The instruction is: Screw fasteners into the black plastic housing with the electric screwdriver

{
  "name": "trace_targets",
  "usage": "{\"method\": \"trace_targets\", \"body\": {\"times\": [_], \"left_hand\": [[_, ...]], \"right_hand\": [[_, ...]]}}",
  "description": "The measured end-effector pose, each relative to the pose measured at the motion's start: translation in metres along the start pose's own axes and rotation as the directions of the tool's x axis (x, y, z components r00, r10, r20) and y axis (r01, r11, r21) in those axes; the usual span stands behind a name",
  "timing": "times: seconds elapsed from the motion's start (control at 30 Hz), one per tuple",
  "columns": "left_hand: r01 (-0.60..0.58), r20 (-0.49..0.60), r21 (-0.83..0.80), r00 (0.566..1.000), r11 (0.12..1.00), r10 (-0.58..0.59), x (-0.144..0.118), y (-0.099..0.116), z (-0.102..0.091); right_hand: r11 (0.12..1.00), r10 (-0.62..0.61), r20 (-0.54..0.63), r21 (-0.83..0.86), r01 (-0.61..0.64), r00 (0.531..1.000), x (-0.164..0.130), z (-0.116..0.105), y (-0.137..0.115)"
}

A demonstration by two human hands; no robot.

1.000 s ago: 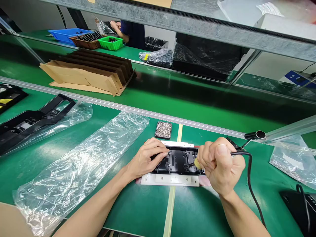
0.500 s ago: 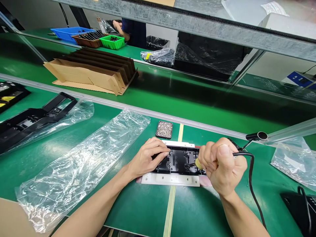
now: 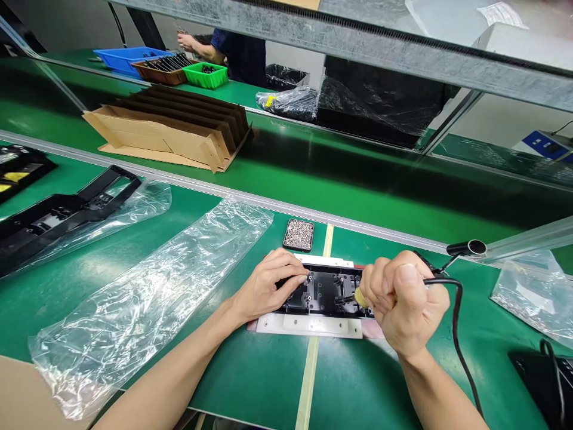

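While my left hand [image 3: 268, 286] presses flat on the black part [image 3: 323, 291], my right hand [image 3: 403, 301] is closed around the corded screwdriver [image 3: 358, 296] near the tabletop's [image 3: 250, 382] front edge.

a small tray of screws [image 3: 298, 234] sits just beyond the grip. left of it lies an empty clear plastic bag [image 3: 147, 298], farther left a bagged black frame [image 3: 62, 212]. across the belt, a cardboard box [image 3: 168, 128]; beyond it, a co-worker's arm [image 3: 199, 48] by coloured bins [image 3: 205, 75].

A screw tray [image 3: 298, 234] lies behind the plastic part [image 3: 323, 291]; an empty bag [image 3: 147, 298] lies to its left.
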State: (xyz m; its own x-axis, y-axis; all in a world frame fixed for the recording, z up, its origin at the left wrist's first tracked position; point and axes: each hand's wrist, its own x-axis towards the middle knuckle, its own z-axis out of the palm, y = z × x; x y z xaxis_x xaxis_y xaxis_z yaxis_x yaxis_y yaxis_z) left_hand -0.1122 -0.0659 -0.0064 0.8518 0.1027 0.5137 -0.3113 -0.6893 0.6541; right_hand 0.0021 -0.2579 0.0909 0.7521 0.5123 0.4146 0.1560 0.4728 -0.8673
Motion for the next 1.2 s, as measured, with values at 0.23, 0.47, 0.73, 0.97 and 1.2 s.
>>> {"method": "trace_targets", "body": {"times": [0.23, 0.47, 0.73, 0.97, 1.2], "left_hand": [[-0.001, 0.000, 0.003, 1.000, 1.000, 0.001, -0.0001, -0.0007, 0.0002], [0.005, 0.003, -0.001, 1.000, 1.000, -0.005, 0.0000, -0.0002, 0.0006], [0.003, 0.009, -0.007, 1.000, 1.000, -0.003, -0.0003, -0.0003, 0.0005], [0.002, 0.008, -0.008, 1.000, 1.000, -0.002, -0.0014, -0.0006, 0.0002], [0.004, 0.001, -0.012, 1.000, 1.000, -0.004, -0.0006, -0.0007, 0.0016]], "right_hand": [[1.000, -0.005, 0.000, 0.003, 0.005, 1.000, 0.0000, 0.0004, 0.0001], [1.000, 0.007, 0.002, 0.017, -0.007, 1.000, -0.0011, -0.0003, 0.0007], [0.999, 0.023, 0.002, 0.036, -0.023, 1.000, -0.0017, -0.0005, 0.0021], [1.000, 0.007, 0.010, 0.022, -0.007, 1.000, -0.0004, -0.0003, 0.0011], [1.000, 0.002, 0.012, 0.017, -0.002, 1.000, -0.0013, -0.0008, 0.0023]]}}
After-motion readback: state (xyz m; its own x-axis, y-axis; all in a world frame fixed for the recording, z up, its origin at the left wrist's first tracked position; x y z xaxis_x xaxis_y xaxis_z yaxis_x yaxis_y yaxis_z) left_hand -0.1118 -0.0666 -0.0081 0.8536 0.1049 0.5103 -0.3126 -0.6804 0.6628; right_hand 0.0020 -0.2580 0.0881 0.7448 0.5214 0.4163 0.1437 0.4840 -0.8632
